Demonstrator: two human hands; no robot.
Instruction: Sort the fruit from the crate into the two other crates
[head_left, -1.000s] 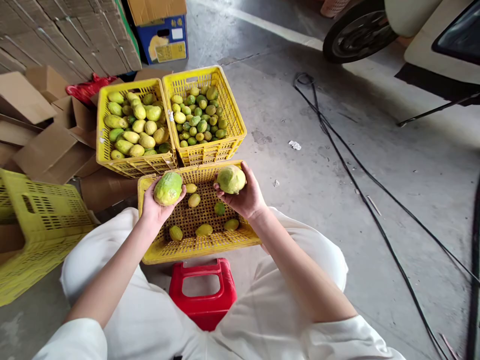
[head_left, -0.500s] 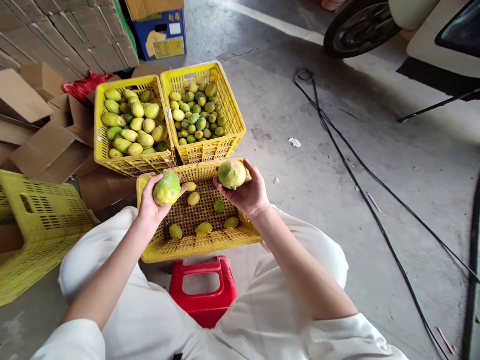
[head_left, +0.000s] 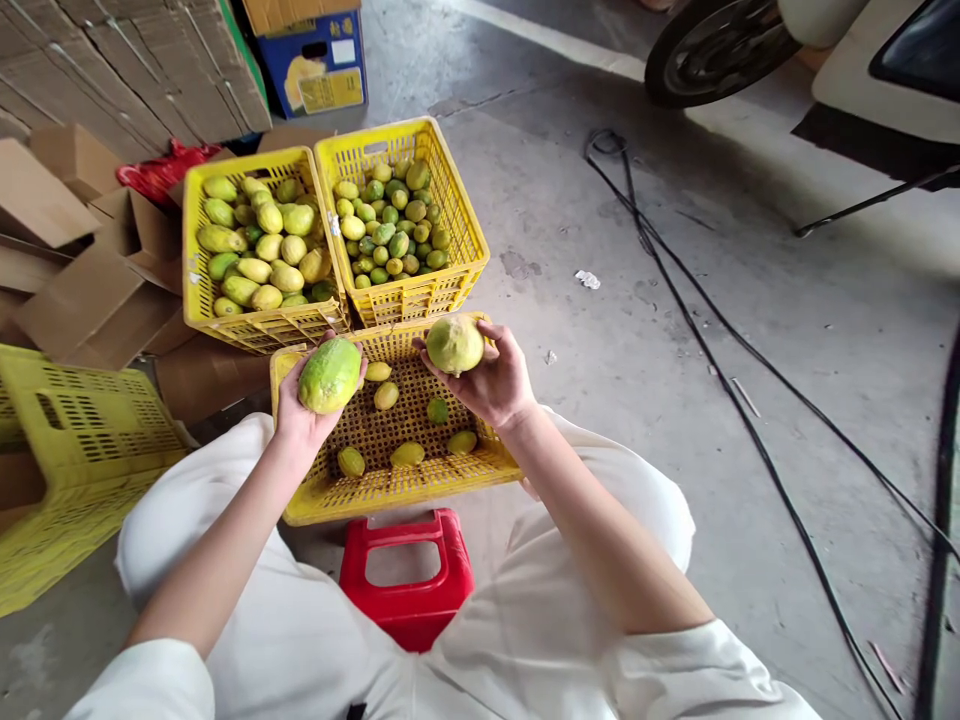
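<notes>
Turned since the earlier frame, long side showing: green fruit [head_left: 330, 376], cupped in the half-curled left hand [head_left: 300, 414]; paler fruit [head_left: 454, 345], held in the half-curled right hand [head_left: 502, 382]; both above the near yellow crate [head_left: 405, 491]

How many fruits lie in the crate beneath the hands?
6 visible: one yellow fruit beside the left hand, another nearer, a green one by the right hand, three fruits along the near side. Hands may hide more.

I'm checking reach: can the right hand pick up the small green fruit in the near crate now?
Probably not: the right hand holds a pale fruit, though nothing covers the small green fruit.
</notes>
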